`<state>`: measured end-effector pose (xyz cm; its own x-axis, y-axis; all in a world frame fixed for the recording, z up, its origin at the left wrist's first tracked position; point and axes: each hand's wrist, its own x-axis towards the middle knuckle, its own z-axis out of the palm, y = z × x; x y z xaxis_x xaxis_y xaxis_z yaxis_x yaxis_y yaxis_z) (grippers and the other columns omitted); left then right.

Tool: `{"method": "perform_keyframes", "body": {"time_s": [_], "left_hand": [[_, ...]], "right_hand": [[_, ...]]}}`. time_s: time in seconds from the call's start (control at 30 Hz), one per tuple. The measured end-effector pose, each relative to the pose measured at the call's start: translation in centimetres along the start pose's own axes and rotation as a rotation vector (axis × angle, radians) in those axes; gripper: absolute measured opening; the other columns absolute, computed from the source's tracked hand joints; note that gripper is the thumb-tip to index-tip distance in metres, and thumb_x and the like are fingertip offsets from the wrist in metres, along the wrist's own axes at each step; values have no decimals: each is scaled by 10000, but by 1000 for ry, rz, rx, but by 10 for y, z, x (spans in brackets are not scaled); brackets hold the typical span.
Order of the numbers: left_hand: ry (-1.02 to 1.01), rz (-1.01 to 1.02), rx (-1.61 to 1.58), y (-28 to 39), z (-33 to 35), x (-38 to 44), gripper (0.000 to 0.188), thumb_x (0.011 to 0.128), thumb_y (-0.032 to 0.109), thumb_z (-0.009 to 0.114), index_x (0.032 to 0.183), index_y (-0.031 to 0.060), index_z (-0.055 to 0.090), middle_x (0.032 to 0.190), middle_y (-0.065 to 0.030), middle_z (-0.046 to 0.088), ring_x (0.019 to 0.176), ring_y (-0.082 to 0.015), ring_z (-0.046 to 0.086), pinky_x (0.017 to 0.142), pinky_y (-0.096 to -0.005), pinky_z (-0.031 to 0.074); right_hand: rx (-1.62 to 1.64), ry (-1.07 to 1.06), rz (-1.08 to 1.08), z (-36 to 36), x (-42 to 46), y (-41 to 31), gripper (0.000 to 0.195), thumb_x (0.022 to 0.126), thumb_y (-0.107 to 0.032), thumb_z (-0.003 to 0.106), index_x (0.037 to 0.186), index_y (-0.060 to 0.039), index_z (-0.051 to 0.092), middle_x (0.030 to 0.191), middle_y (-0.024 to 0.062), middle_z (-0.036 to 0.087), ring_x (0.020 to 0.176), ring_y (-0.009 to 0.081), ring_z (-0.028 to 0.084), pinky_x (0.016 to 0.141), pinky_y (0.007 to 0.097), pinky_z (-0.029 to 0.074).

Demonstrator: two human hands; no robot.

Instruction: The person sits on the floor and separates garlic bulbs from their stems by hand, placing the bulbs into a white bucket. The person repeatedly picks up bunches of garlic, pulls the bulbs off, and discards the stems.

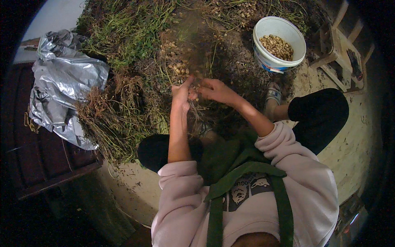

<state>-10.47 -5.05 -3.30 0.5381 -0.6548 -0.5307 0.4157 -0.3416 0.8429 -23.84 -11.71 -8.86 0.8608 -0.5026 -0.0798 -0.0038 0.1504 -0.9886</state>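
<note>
My left hand (182,93) is closed around the stems of a peanut plant, whose dry stalks (199,111) trail below it. Close on its right, my right hand (217,92) has bent fingers at the plant's roots and pods; blur hides whether they grip a pod. Pulled peanut plants (132,40) with green stems lie in a heap in front of me, and loose peanuts (179,67) show just beyond my hands. A white plastic bucket (258,49) at the upper right holds unshelled peanuts (276,46).
Crumpled silver sheeting (72,77) lies at the left on a dark red panel (40,154). A bundle of plants with brown roots (105,114) sits beside it. Right of the bucket is a wooden stool or chair (342,55) on its side. My knees flank the work.
</note>
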Motion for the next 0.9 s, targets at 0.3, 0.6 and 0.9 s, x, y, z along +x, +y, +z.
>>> {"method": "perform_keyframes", "body": {"time_s": [0.3,0.6,0.9], "left_hand": [[-9,86,0,-5,20,-10,184,778,116,637,664,-11,568,545,-14,501,388,-74,382,363,-239,242],[-105,-60,-116,10,10,-23,186,791,124,640,751,-14,523,438,14,337,335,-84,269,362,-262,192],[-48,-61,-175,-1,2,-9,283,781,135,658,885,-8,437,524,-27,424,342,-92,293,346,-244,216]], "right_hand": [[4,542,8,-14,10,23,205,866,-229,485,865,-33,546,689,20,530,587,102,470,522,272,387],[507,176,254,-41,-10,-12,160,879,-239,486,931,-91,517,668,-22,488,549,44,416,419,193,272],[112,-52,2,-15,-12,-22,395,797,-349,627,1042,-51,544,817,-10,565,703,70,485,564,227,395]]}}
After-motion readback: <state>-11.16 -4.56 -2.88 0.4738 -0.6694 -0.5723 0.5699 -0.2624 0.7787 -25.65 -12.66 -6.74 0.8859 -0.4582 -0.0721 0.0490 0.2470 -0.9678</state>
